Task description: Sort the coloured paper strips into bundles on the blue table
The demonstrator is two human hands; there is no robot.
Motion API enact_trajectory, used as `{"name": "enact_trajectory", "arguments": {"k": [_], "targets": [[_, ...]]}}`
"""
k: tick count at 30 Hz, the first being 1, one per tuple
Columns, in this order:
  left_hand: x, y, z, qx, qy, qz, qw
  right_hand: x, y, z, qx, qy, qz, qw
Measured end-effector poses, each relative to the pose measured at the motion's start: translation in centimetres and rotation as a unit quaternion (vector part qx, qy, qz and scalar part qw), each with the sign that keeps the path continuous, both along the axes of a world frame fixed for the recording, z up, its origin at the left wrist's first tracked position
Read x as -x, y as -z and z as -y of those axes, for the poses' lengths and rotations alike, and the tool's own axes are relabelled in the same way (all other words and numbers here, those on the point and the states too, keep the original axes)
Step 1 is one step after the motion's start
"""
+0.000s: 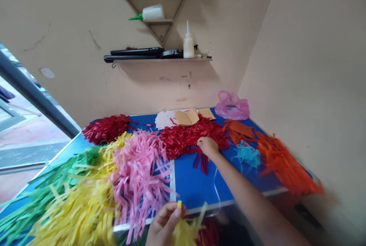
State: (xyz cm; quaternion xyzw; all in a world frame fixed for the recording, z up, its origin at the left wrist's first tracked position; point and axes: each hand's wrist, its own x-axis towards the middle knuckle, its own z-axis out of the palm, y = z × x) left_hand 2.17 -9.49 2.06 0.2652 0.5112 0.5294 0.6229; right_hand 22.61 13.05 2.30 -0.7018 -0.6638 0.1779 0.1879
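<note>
My left hand [167, 223] is at the lower middle, just off the table's front edge. Its thumb and fingers pinch the top of a yellow paper tassel [185, 232], whose strips hang down. Farther out, my right hand [208, 147] is closed in a pinch over the red fringed paper [183, 139]. What its fingertips hold is too small to make out. Several dark red strips [203, 164] lie just below that hand. A thin white string [215, 187] drops from beside the right wrist past the table's front edge.
On the blue table [188, 185] lie pink [140, 166], yellow [80, 208], green [57, 177], orange [286, 162] and light blue [247, 154] fringes. Cardboard pieces [187, 117] and a pink plastic bag [232, 106] sit behind. Glue bottles [188, 45] stand or lie on wall shelves.
</note>
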Motion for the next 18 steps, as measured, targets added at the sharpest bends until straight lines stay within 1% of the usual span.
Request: {"name": "enact_trajectory", "arguments": {"k": [2,4,6,8,9,10,12,13,15,18], "targets": [[0.4,0.0,-0.3,-0.021,0.027,-0.016,0.999,-1.2,-0.8,1.1,-0.029,-0.007,-0.032,0.999],[0.6,0.0,-0.5,-0.037,0.044,-0.045,0.997,-1.9,-1.6,3.6,-0.068,-0.019,-0.067,0.995],[0.4,0.0,-0.4,-0.050,0.040,-0.080,0.995,-1.8,-2.2,7.6,-0.104,-0.033,-0.101,0.989],[0.0,-0.2,-0.2,-0.060,0.038,-0.110,0.991,-1.0,-2.2,12.2,-0.109,-0.058,-0.167,0.978],[-0.3,-0.3,-0.1,-0.067,0.041,-0.125,0.989,-0.3,-2.0,14.5,-0.085,-0.078,-0.260,0.959],[-0.6,-0.3,0.0,-0.078,0.046,-0.142,0.986,0.4,-1.7,16.5,-0.045,-0.086,-0.342,0.935],[-1.1,-0.5,0.2,-0.114,0.061,-0.180,0.975,1.7,-0.9,19.7,0.033,-0.070,-0.459,0.885],[-1.3,-0.4,0.3,-0.135,0.071,-0.199,0.968,2.3,-0.4,20.8,0.057,-0.057,-0.490,0.868],[-1.4,-0.3,0.5,-0.162,0.072,-0.228,0.957,3.2,0.4,21.8,0.069,-0.042,-0.522,0.849],[-1.6,0.2,0.8,-0.160,0.023,-0.243,0.957,3.5,1.0,21.9,0.054,-0.050,-0.546,0.835]]}}
